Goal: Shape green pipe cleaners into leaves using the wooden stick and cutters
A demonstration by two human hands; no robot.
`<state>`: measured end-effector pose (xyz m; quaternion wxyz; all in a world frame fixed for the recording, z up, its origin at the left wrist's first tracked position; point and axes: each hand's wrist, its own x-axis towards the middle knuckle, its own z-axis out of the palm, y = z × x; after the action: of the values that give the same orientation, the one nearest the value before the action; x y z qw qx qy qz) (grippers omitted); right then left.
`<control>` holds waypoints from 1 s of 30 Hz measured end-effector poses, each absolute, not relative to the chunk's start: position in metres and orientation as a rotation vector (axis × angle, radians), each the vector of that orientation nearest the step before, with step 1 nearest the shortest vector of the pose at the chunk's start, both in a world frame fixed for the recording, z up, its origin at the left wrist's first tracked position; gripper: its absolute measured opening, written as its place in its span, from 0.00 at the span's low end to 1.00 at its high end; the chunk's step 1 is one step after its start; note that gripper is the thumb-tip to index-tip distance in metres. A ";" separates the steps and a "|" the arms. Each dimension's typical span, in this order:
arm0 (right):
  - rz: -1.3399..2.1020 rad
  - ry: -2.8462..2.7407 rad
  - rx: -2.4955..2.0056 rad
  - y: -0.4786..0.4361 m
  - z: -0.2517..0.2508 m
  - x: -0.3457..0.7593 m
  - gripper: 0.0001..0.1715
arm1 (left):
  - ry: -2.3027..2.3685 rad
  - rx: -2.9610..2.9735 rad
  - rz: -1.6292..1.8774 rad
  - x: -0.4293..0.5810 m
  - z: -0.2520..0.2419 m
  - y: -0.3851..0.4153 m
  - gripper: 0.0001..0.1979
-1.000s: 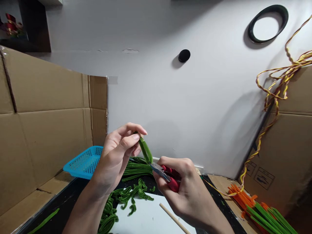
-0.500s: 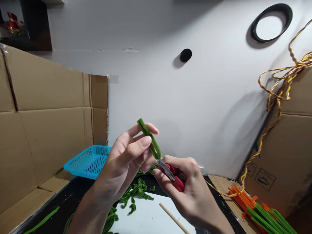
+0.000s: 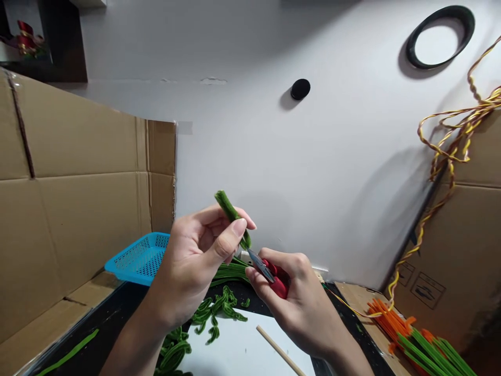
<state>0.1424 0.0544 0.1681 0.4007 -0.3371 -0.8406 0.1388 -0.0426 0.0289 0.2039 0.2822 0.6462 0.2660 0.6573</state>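
Note:
Between thumb and fingers, my left hand [image 3: 203, 248] pinches a fuzzy green stem piece [image 3: 227, 204], tilted with its upper end to the left. My right hand [image 3: 291, 295] is closed around red-handled pliers [image 3: 270, 271]. The metal jaws touch the lower end of the green piece, right beside my left thumb. Below the hands, curled green fuzzy pieces [image 3: 219, 308] lie partly on a white sheet [image 3: 235, 344]. A wooden stick [image 3: 279, 350] rests on the sheet under my right wrist.
A blue perforated basket [image 3: 136, 261] stands at the left, by a cardboard wall [image 3: 90, 219]. Orange stems [image 3: 387, 324] and green stems [image 3: 430, 350] lie at the lower right. Twisted yellow wire [image 3: 418, 235] hangs on the right. More green stems [image 3: 230, 274] lie behind the hands.
The pliers and my right hand have shifted slightly left. My left fingers have closed in more around the green piece, whose lower loop now shows less. The view has shifted a little.

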 end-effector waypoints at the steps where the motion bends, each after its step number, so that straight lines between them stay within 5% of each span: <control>1: 0.338 -2.130 -0.854 0.055 0.167 0.143 0.23 | 0.730 1.757 1.768 -0.043 0.204 0.028 0.09; 30: 0.556 -2.124 -0.841 0.072 0.151 0.135 0.25 | 1.016 2.015 1.781 -0.045 0.199 0.038 0.12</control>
<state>0.1349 0.0716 0.1514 0.3850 -0.3302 -0.8338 0.2181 -0.0449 0.0384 0.1990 0.1331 0.6947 0.3503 0.6140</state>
